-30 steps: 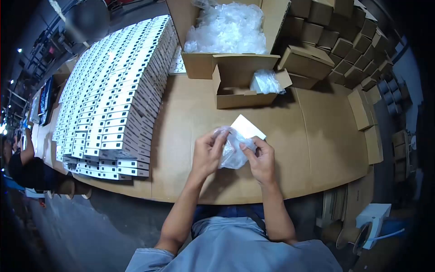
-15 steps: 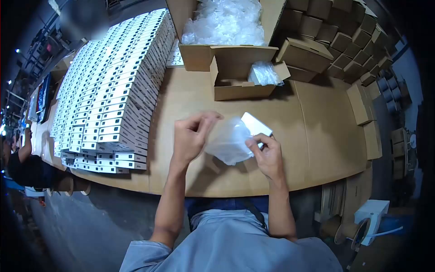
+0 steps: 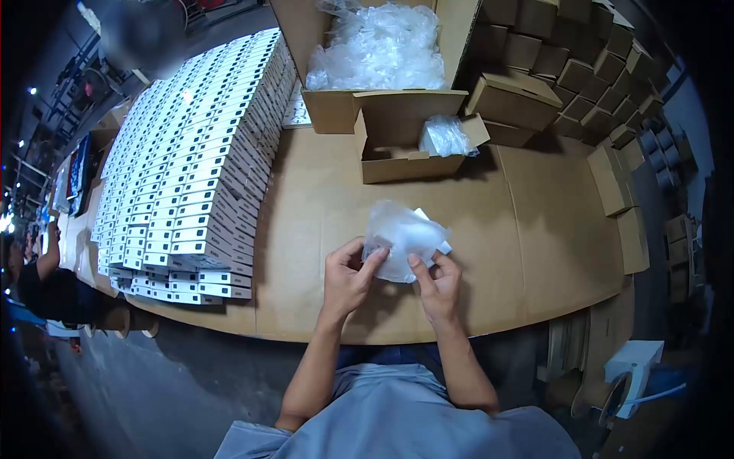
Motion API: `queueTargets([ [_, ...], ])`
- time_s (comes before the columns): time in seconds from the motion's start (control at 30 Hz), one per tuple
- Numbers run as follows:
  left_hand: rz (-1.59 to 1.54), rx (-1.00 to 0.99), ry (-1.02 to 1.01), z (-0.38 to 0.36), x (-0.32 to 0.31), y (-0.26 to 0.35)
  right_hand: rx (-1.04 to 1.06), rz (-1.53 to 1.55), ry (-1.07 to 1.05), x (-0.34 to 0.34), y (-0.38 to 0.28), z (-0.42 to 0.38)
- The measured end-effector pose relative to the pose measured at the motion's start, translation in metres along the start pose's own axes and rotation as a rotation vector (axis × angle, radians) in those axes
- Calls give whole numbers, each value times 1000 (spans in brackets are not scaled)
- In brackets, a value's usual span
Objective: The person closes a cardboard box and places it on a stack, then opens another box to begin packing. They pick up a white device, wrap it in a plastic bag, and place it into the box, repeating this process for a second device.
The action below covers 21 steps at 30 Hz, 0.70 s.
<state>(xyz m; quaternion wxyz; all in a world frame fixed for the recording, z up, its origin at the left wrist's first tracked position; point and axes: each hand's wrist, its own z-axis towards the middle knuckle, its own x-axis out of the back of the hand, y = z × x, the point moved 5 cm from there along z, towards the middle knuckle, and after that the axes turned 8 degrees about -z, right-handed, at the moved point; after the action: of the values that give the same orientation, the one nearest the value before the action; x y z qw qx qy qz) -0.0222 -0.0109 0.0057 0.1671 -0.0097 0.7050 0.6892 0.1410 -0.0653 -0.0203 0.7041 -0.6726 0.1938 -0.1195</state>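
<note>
Between my two hands, above the cardboard-covered table, is a translucent plastic bag (image 3: 397, 249). My left hand (image 3: 348, 279) is closed on the bag's left side, with the thumb on top. My right hand (image 3: 439, 289) pinches its lower right side between thumb and fingers. Behind the bag, a small white box (image 3: 444, 247) shows only at a corner and along its right side, close to my right fingers; the bag covers the rest of it.
Rows of white boxes (image 3: 180, 168) are stacked high on the left. At the back, a large carton (image 3: 330, 112) holds clear plastic bags, and a smaller open carton (image 3: 409, 170) holds a plastic-wrapped bundle (image 3: 445, 136). Brown boxes (image 3: 527, 50) are piled back right. A person (image 3: 50, 287) is at far left.
My left hand has moved right and taken hold of the bag. The bag now lies over more of the white box, and my right hand has shifted slightly left.
</note>
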Motion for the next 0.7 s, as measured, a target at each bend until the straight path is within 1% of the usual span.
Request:
queueTargets([
  [0.03, 46, 53, 5, -1, 6, -9, 40, -49, -35, 4, 5, 0],
  [0.13, -7, 16, 13, 1, 19, -3, 113, -319, 60, 22, 1, 7],
  [0.17, -65, -14, 37, 1, 23, 3, 160, -303, 77, 24, -3, 9],
  [0.2, -101, 5, 54, 2, 37, -4, 209, -288, 94, 24, -10, 12],
  [0.27, -175, -21, 56, 11, 54, -5, 302, -255, 123, 25, -21, 13],
  [0.37, -121, -5, -94, 37, 43, 30, 229, -406, -26, 34, -14, 11],
  [0.47, 362, -46, -505, 54, 10, 72, 262, -473, -74, 32, -11, 12],
  [0.57, 690, -125, -813, 53, -21, 104, 279, -560, -103, 27, -23, 11],
  [0.67, 810, -106, -909, 59, -24, 91, 387, -562, -120, 22, -40, 9],
  [0.7, 720, -79, -907, 60, -26, 94, 358, -562, -134, 23, -41, 9],
])
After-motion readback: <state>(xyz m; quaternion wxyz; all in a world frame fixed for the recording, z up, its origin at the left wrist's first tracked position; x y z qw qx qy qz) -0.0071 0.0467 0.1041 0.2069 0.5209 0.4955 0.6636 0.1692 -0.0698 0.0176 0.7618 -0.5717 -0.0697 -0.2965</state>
